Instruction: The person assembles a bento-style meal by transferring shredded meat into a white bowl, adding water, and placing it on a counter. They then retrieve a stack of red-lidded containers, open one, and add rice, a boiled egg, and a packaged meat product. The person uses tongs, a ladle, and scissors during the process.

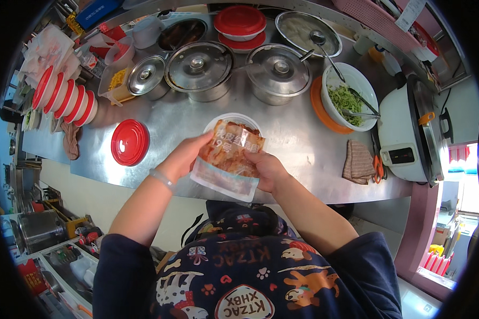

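Between my two hands is a clear plastic food pouch point(230, 154) with reddish-brown food inside and white print. My left hand point(185, 153) pinches its left side, and my right hand point(269, 169) grips its right side with the thumb on top. The pouch's far end overlaps a white bowl point(213, 123) on the steel counter, hiding most of what is in it. Whether the pouch is cut open cannot be made out. Left of my left hand lies a red round lid point(130, 142).
Lidded steel pots point(199, 66) line the back of the counter point(314, 159). A white bowl of shredded greens point(351, 101) sits on an orange lid at right, near a folded brown cloth point(358, 162), orange-handled scissors point(378, 169) and a white cooker point(404, 133). Red-lidded bowls point(64, 98) stand at left.
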`<state>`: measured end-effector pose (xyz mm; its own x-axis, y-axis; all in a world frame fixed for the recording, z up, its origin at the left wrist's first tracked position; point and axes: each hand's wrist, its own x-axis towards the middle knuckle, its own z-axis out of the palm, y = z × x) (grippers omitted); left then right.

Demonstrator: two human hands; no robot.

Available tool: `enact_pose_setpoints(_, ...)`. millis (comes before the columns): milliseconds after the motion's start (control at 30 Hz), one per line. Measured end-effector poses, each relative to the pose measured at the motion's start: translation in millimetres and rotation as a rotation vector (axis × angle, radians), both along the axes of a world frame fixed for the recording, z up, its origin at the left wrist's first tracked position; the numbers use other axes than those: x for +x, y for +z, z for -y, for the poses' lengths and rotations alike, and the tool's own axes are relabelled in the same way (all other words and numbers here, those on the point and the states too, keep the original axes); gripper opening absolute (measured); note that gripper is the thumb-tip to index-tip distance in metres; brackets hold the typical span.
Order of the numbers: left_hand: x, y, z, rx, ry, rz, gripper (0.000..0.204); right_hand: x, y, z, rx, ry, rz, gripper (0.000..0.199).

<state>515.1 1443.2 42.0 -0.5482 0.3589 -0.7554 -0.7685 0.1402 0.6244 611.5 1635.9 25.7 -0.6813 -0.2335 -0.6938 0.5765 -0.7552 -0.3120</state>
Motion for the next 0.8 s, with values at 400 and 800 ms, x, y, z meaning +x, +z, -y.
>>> enact_pose_setpoints(400, 91.8, -0.8, 19.0, 0.54, 0.6, -0.004, 0.037, -1.9, -12.6, 19.3, -0.136, -0.061, -0.088, 0.031)
enact_pose_setpoints(800, 79.6, 6.2, 22.5, -0.258, -0.453, -1.137, 0.054, -6.9, -3.8, 20.1, -0.219, -0.076, -0.012, 0.034)
